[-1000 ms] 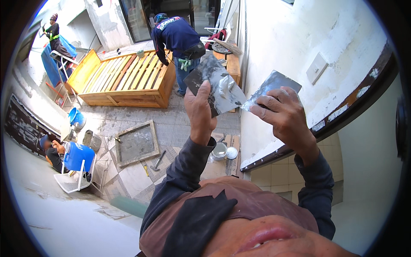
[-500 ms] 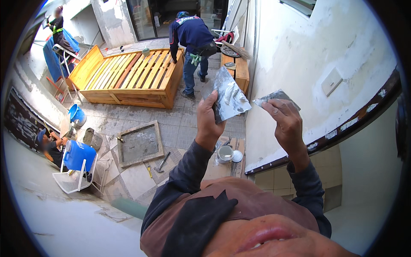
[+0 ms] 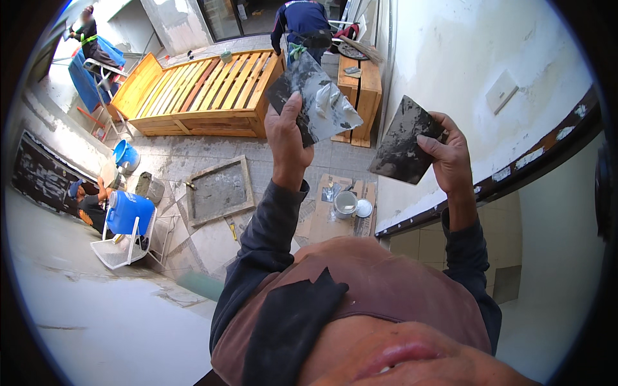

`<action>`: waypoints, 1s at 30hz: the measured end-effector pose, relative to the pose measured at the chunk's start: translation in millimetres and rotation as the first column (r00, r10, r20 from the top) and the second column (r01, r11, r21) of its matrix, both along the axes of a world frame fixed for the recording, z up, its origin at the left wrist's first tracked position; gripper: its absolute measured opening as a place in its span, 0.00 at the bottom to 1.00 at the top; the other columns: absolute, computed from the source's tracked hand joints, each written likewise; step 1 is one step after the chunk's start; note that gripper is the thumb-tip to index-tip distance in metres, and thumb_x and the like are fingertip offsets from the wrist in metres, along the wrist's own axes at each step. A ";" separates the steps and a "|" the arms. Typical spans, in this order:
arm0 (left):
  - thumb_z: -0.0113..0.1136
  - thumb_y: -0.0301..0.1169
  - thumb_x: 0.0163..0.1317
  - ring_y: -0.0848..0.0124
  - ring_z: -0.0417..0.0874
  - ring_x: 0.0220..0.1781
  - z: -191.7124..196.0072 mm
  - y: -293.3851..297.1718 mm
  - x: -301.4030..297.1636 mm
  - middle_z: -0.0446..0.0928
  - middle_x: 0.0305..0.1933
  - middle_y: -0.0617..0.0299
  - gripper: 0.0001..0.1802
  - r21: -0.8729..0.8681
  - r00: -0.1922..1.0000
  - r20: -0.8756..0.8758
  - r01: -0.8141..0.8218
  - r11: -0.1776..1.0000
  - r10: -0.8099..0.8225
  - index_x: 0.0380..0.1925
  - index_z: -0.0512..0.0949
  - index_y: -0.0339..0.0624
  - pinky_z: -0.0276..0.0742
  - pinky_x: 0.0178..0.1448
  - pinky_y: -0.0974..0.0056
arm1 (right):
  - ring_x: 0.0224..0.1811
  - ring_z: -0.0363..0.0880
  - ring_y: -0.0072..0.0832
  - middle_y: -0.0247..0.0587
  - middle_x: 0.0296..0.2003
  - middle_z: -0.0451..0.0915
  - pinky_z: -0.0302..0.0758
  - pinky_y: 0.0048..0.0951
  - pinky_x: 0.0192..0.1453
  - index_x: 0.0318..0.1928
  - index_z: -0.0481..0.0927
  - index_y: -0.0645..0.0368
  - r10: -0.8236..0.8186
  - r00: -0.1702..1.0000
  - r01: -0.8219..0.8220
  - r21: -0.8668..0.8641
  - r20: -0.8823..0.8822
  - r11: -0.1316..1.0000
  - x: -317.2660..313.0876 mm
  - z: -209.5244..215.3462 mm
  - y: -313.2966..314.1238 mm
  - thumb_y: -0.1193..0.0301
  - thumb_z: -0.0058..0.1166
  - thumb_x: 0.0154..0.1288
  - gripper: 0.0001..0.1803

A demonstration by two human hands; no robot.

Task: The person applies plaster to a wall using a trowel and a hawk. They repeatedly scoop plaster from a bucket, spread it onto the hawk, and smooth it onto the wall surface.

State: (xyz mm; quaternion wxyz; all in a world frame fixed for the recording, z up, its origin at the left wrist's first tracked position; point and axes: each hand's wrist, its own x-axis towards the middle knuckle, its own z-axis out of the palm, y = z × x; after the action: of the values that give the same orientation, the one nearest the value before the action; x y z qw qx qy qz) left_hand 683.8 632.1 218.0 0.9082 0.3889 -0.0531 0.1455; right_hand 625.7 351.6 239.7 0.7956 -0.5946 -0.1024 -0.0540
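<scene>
My left hand (image 3: 288,143) is closed on a flat square putty spreader (image 3: 313,96), its thumb across the near edge. White putty lies in a thick ridge on that spreader's face, with dark bare patches at its left. To the right, my right hand (image 3: 449,154) grips a second thin putty spreader (image 3: 400,145) between thumb and fingers. This one is dark, with grey smears, and its broad face shows. The two spreaders are apart, both held up in front of the wall's edge. Below them on the floor stands an open tub (image 3: 346,204) beside its white lid (image 3: 364,208).
The tub rests on flattened cardboard (image 3: 320,222). A slatted wooden bed frame (image 3: 193,125) and a wooden box (image 3: 365,96) stand farther off. A mortar tray (image 3: 222,193), blue jug (image 3: 131,213) and blue bucket (image 3: 127,156) are at left. Three co-workers are around; the patched wall (image 3: 450,71) rises at right.
My right hand has turned its spreader so the broad face shows, lower than before. My left hand has moved up and left with its spreader. The view has shifted; the hammer is out of sight.
</scene>
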 end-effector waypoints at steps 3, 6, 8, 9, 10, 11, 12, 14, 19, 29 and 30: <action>0.60 0.28 0.72 0.71 0.86 0.46 0.9 -5.8 -3.2 0.82 0.50 0.58 0.16 0.095 0.989 0.146 -0.035 0.995 0.020 0.57 0.77 0.33 0.83 0.52 0.67 | 0.46 0.82 0.27 0.32 0.45 0.88 0.77 0.30 0.52 0.48 0.89 0.56 0.029 0.769 0.464 -0.589 0.639 0.661 -10.7 11.9 5.5 0.87 0.58 0.65 0.16; 0.60 0.27 0.72 0.71 0.85 0.48 4.3 -14.6 -8.0 0.82 0.51 0.58 0.16 0.090 0.991 0.133 -0.034 0.995 0.022 0.57 0.76 0.33 0.83 0.53 0.67 | 0.47 0.81 0.31 0.30 0.45 0.88 0.71 0.35 0.53 0.46 0.91 0.52 0.222 0.547 0.676 -0.583 0.807 0.451 -13.6 23.5 12.9 0.82 0.63 0.60 0.16; 0.60 0.27 0.73 0.71 0.85 0.48 6.8 -19.0 -11.2 0.83 0.51 0.58 0.16 0.129 0.986 0.163 -0.049 0.990 0.027 0.57 0.76 0.33 0.83 0.54 0.66 | 0.47 0.80 0.31 0.29 0.44 0.88 0.68 0.36 0.53 0.45 0.91 0.49 0.284 0.493 0.714 -0.569 0.822 0.408 -13.2 26.9 18.2 0.80 0.65 0.58 0.16; 0.59 0.27 0.73 0.71 0.85 0.48 7.4 -21.8 -12.7 0.83 0.51 0.58 0.16 0.142 0.983 0.180 -0.051 0.989 0.024 0.57 0.76 0.33 0.83 0.54 0.66 | 0.48 0.80 0.31 0.28 0.44 0.88 0.67 0.35 0.54 0.44 0.91 0.49 0.301 0.469 0.736 -0.556 0.830 0.385 -11.5 27.6 20.9 0.79 0.65 0.58 0.15; 0.59 0.27 0.73 0.71 0.85 0.48 7.8 -23.8 -13.8 0.83 0.51 0.58 0.15 0.155 0.980 0.197 -0.053 0.987 0.022 0.57 0.76 0.33 0.83 0.54 0.66 | 0.48 0.80 0.30 0.27 0.44 0.88 0.66 0.35 0.54 0.44 0.91 0.48 0.310 0.430 0.760 -0.525 0.848 0.383 -10.2 28.4 21.8 0.78 0.66 0.58 0.15; 0.59 0.27 0.73 0.71 0.85 0.48 7.5 -25.2 -15.7 0.82 0.52 0.58 0.15 0.177 0.978 0.206 -0.043 0.983 0.006 0.57 0.76 0.33 0.83 0.54 0.66 | 0.48 0.80 0.30 0.27 0.44 0.88 0.66 0.35 0.54 0.43 0.91 0.48 0.345 0.438 0.770 -0.544 0.830 0.332 -8.6 28.9 22.4 0.78 0.66 0.57 0.14; 0.59 0.27 0.73 0.71 0.85 0.48 6.9 -26.0 -17.1 0.82 0.52 0.58 0.15 0.199 0.977 0.215 -0.034 0.979 -0.010 0.57 0.76 0.33 0.82 0.54 0.66 | 0.48 0.80 0.29 0.26 0.44 0.88 0.66 0.36 0.53 0.42 0.91 0.48 0.369 0.433 0.782 -0.546 0.822 0.301 -7.1 29.5 22.4 0.78 0.67 0.56 0.14; 0.59 0.26 0.73 0.71 0.84 0.47 5.9 -26.6 -17.6 0.82 0.52 0.58 0.16 0.238 0.977 0.212 -0.028 0.971 -0.024 0.57 0.76 0.33 0.82 0.53 0.66 | 0.48 0.79 0.29 0.26 0.44 0.88 0.66 0.36 0.53 0.41 0.91 0.48 0.416 0.439 0.789 -0.563 0.796 0.246 -5.9 31.3 19.7 0.78 0.67 0.55 0.13; 0.60 0.27 0.73 0.72 0.83 0.46 2.8 -25.2 -13.4 0.82 0.52 0.58 0.16 0.199 0.977 0.200 -0.111 0.974 0.071 0.58 0.76 0.33 0.81 0.52 0.67 | 0.47 0.78 0.29 0.25 0.44 0.87 0.66 0.37 0.54 0.41 0.90 0.48 0.380 0.456 0.759 -0.575 0.805 0.306 -4.7 35.0 16.1 0.79 0.66 0.53 0.15; 0.59 0.29 0.74 0.71 0.85 0.49 -7.7 -30.4 -12.3 0.82 0.49 0.59 0.13 -0.024 0.977 0.148 -0.148 0.989 0.150 0.54 0.77 0.34 0.83 0.51 0.66 | 0.47 0.81 0.33 0.34 0.47 0.88 0.73 0.35 0.55 0.48 0.90 0.54 0.223 0.618 0.545 -0.615 0.754 0.570 -1.6 11.7 13.7 0.84 0.61 0.62 0.17; 0.59 0.30 0.74 0.71 0.85 0.49 -9.1 -31.8 -14.3 0.82 0.49 0.60 0.14 0.006 0.988 0.068 -0.137 0.991 0.136 0.54 0.77 0.34 0.83 0.51 0.66 | 0.49 0.81 0.34 0.35 0.49 0.88 0.75 0.35 0.57 0.51 0.89 0.53 0.137 0.679 0.450 -0.556 0.721 0.699 -1.3 4.7 18.8 0.84 0.60 0.63 0.19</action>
State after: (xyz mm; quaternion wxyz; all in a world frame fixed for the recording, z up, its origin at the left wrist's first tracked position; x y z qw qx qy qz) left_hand 669.5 600.3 208.9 0.8917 0.3913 -0.0577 0.2201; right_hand 624.4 370.5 244.4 0.3956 -0.7850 -0.3601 -0.3126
